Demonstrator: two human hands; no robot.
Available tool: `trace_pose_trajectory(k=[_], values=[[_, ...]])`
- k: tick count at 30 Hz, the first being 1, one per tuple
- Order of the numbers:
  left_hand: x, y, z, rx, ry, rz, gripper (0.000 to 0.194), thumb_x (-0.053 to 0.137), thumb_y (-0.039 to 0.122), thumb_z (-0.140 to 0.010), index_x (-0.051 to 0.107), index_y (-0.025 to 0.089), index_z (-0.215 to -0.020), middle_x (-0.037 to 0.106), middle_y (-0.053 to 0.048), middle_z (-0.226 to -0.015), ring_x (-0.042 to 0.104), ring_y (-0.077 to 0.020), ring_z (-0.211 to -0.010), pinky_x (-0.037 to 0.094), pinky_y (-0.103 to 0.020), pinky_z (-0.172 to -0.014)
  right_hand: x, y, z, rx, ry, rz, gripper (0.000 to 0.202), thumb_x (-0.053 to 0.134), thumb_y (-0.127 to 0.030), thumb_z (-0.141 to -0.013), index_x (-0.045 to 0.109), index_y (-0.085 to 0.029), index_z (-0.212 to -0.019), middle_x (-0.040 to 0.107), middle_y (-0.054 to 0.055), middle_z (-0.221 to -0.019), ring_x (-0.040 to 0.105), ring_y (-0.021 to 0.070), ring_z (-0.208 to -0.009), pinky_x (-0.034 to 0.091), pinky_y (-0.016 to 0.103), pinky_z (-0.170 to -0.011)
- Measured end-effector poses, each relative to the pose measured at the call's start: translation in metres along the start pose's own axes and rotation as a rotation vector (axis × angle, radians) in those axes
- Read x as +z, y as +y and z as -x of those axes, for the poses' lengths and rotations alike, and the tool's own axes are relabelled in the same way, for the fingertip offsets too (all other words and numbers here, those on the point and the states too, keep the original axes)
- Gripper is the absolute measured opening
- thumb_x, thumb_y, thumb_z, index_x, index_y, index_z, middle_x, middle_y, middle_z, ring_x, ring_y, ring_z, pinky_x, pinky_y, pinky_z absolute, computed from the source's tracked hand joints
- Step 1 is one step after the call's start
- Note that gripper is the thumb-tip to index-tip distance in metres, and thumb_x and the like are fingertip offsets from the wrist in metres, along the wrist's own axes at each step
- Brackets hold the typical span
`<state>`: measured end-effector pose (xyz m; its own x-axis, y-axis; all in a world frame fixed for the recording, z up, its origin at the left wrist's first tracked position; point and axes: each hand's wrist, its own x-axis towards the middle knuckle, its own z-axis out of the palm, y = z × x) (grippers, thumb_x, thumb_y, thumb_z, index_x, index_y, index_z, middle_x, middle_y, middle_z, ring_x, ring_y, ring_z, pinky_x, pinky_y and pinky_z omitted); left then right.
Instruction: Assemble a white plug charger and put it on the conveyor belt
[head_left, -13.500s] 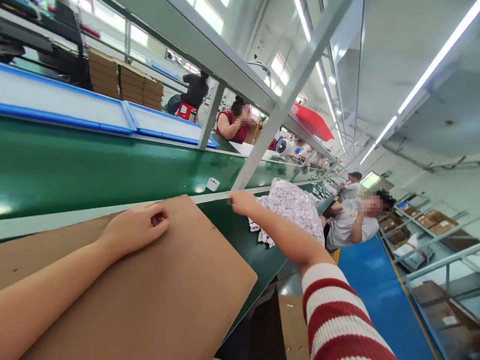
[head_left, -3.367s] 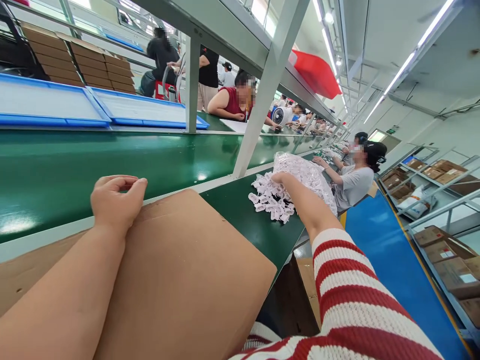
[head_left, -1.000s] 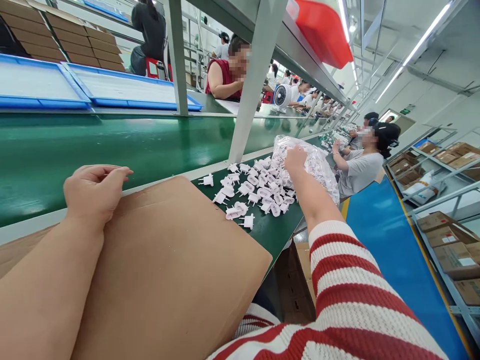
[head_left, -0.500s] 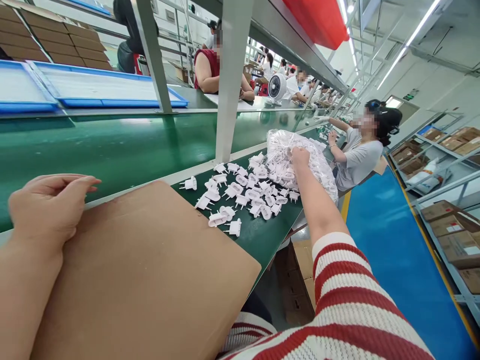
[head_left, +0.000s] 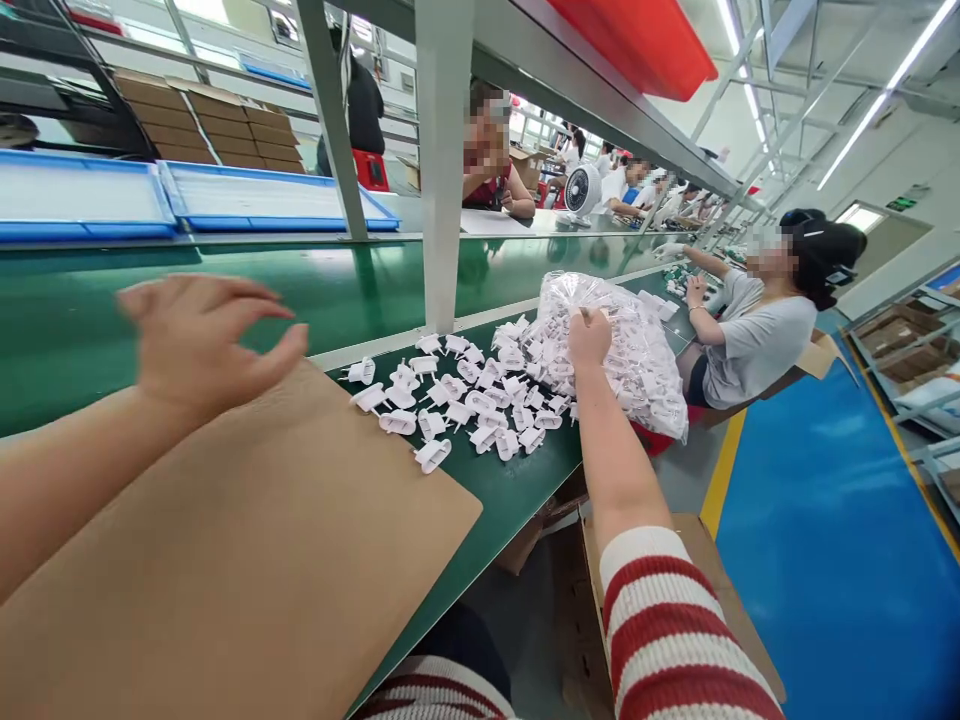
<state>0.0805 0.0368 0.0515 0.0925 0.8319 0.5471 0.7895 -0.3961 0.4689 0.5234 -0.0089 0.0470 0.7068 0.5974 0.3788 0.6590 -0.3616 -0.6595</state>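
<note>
My right hand (head_left: 589, 338) reaches out to a clear plastic bag (head_left: 637, 350) full of small white plug parts and grips its top. Several white plug parts (head_left: 465, 400) lie spilled on the green bench between the bag and a brown cardboard sheet (head_left: 247, 570). My left hand (head_left: 202, 340) hovers just above the far edge of the cardboard, fingers spread and slightly blurred, holding nothing. My right sleeve is red and white striped.
A green conveyor belt (head_left: 150, 300) runs behind the bench, with a grey upright post (head_left: 442, 170) beside the parts. Blue trays (head_left: 262, 200) lie beyond the belt. A seated co-worker (head_left: 757, 320) works to the right. Cardboard boxes (head_left: 675, 600) stand under the bench.
More plug parts have spilled from the bag toward the cardboard. My left hand has lifted off the cardboard and opened. My right hand has stayed on the bag.
</note>
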Motion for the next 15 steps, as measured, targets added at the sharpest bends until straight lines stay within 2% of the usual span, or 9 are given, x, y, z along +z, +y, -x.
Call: trace_pose_trajectory(k=[1, 3, 5, 7, 10, 12, 15], values=[[0.009, 0.025, -0.007, 0.189, 0.004, -0.017, 0.034, 0.058, 0.055, -0.078, 0.069, 0.023, -0.085, 0.070, 0.000, -0.123, 0.057, -0.0300, -0.127, 0.025, -0.054, -0.122, 0.000, -0.001, 0.002, 0.000, -0.001, -0.003, 0.026, 0.040, -0.029, -0.095, 0.064, -0.021, -0.104, 0.072, 0.008, -0.108, 0.063, 0.0226, -0.093, 0.047, 0.030, -0.080], [0.032, 0.077, -0.021, 0.489, -0.132, -0.005, 0.039, 0.053, 0.057, -0.085, 0.073, 0.023, -0.087, 0.070, -0.003, -0.124, 0.054, -0.0289, -0.130, 0.030, -0.050, -0.120, 0.000, -0.004, 0.005, -0.001, -0.003, 0.006, 0.027, 0.040, -0.028, -0.095, 0.064, -0.021, -0.106, 0.071, 0.008, -0.109, 0.062, 0.0230, -0.095, 0.047, 0.030, -0.081], [0.059, 0.128, -0.031, 0.639, -0.295, 0.006, 0.041, 0.048, 0.054, -0.090, 0.077, 0.023, -0.090, 0.066, -0.002, -0.135, 0.044, -0.0299, -0.139, 0.028, -0.050, -0.121, 0.000, -0.005, 0.006, 0.003, -0.002, 0.030, 0.026, 0.041, -0.027, -0.095, 0.064, -0.021, -0.105, 0.071, 0.008, -0.109, 0.062, 0.0233, -0.096, 0.047, 0.030, -0.081], [0.089, 0.175, -0.036, 0.654, -0.454, 0.014, 0.043, 0.046, 0.052, -0.095, 0.080, 0.025, -0.099, 0.056, -0.001, -0.150, 0.036, -0.0320, -0.146, 0.025, -0.054, -0.123, -0.001, -0.007, 0.007, 0.000, 0.003, 0.063, 0.026, 0.040, -0.026, -0.096, 0.064, -0.020, -0.105, 0.070, 0.009, -0.108, 0.062, 0.0238, -0.097, 0.047, 0.031, -0.082], [0.135, 0.228, -0.037, 0.507, -0.640, 0.030, 0.043, 0.051, 0.051, -0.096, 0.075, 0.029, -0.125, 0.028, -0.001, -0.170, 0.017, -0.0387, -0.155, 0.016, -0.062, -0.125, -0.002, -0.009, 0.009, -0.027, 0.003, 0.117, 0.028, 0.039, -0.024, -0.096, 0.064, -0.020, -0.107, 0.069, 0.009, -0.112, 0.062, 0.0245, -0.103, 0.046, 0.031, -0.087], [0.162, 0.249, -0.037, 0.439, -0.697, 0.037, 0.047, 0.052, 0.048, -0.096, 0.069, 0.027, -0.135, 0.021, -0.006, -0.172, 0.012, -0.0413, -0.157, 0.014, -0.064, -0.125, -0.002, -0.010, 0.010, -0.035, -0.004, 0.156, 0.028, 0.039, -0.023, -0.096, 0.064, -0.020, -0.107, 0.069, 0.009, -0.112, 0.061, 0.0248, -0.105, 0.046, 0.031, -0.089], [0.191, 0.259, -0.039, 0.411, -0.707, 0.038, 0.052, 0.053, 0.042, -0.094, 0.063, 0.022, -0.141, 0.028, -0.012, -0.169, 0.019, -0.0414, -0.156, 0.018, -0.063, -0.126, -0.002, -0.010, 0.012, -0.031, -0.013, 0.195, 0.029, 0.039, -0.022, -0.095, 0.064, -0.021, -0.108, 0.069, 0.008, -0.110, 0.062, 0.0243, -0.105, 0.046, 0.031, -0.090]])
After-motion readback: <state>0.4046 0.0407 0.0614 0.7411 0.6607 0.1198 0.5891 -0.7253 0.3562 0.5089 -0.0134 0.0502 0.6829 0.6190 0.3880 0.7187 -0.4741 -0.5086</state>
